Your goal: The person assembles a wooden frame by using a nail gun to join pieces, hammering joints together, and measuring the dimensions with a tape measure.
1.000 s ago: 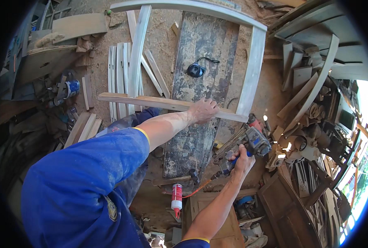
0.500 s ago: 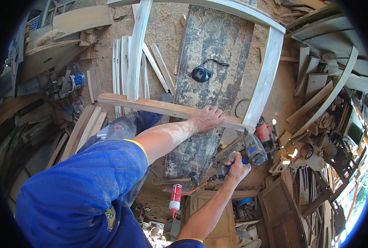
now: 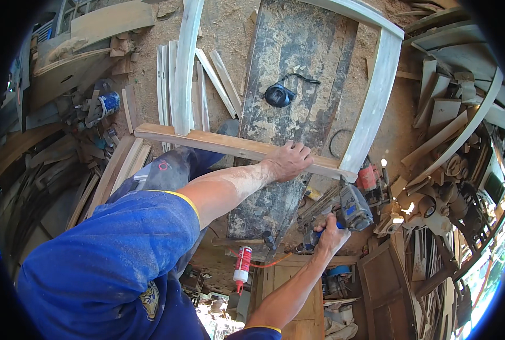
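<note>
A rectangular wooden frame lies across the bench, its near rail (image 3: 229, 144) brown and its side pieces pale. My left hand (image 3: 289, 161) grips that rail right of its middle, fingers curled over the far edge. My right hand (image 3: 331, 235) is closed round the handle of a grey and blue nail gun (image 3: 355, 208). The nail gun's nose points at the rail's right end, by the corner with the pale right side piece (image 3: 374, 102); whether it touches is hard to see. An orange air hose (image 3: 272, 262) runs from the handle's end.
The worn bench (image 3: 298, 51) bears a black tape measure (image 3: 279, 96) with a strap. A red and white glue bottle (image 3: 242, 269) and a hammer (image 3: 269, 240) are near its close end. Pale strips (image 3: 170, 85) lie left; wood offcuts and a red container (image 3: 367, 177) stand right.
The view has shifted slightly, so the frame and bench sit differently in it. My left hand keeps its hold on the rail, and the nail gun stays at the right corner.
</note>
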`<state>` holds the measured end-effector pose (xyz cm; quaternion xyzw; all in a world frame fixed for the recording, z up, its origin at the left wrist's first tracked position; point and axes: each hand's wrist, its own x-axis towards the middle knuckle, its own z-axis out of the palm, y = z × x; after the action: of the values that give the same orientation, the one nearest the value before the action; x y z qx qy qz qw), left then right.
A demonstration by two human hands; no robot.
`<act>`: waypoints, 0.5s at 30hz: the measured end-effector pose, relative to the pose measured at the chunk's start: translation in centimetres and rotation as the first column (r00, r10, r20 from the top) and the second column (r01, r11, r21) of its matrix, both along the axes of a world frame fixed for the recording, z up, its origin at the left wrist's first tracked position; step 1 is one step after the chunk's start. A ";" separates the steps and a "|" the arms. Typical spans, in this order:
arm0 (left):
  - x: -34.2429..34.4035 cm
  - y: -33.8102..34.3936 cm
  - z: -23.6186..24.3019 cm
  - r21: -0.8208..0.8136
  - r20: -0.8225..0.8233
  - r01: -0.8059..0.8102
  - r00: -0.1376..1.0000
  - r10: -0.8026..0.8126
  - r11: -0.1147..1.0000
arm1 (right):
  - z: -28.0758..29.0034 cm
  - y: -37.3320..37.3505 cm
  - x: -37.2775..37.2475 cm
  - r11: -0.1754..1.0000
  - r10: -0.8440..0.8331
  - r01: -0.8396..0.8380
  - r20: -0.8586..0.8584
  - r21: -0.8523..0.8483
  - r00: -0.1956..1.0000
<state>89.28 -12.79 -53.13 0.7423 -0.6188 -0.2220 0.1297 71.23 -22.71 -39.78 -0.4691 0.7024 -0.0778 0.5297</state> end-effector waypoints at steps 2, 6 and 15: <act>0.0 -0.2 0.1 0.016 -0.008 0.005 1.000 -0.005 1.000 | -0.2 0.1 -0.2 0.999 0.037 -0.038 -0.048 -0.022 0.998; 0.1 0.0 0.4 0.026 0.004 0.022 1.000 -0.022 0.999 | 0.0 0.1 0.4 0.999 0.026 -0.028 -0.052 -0.038 0.998; 0.0 0.1 0.1 0.037 -0.012 0.009 1.000 -0.009 0.999 | -0.7 0.6 -0.1 0.997 0.062 -0.066 -0.089 -0.046 0.994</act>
<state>89.29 -12.68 -53.05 0.7405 -0.6171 -0.2382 0.1186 71.11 -22.13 -40.49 -0.5071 0.7075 -0.0574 0.4889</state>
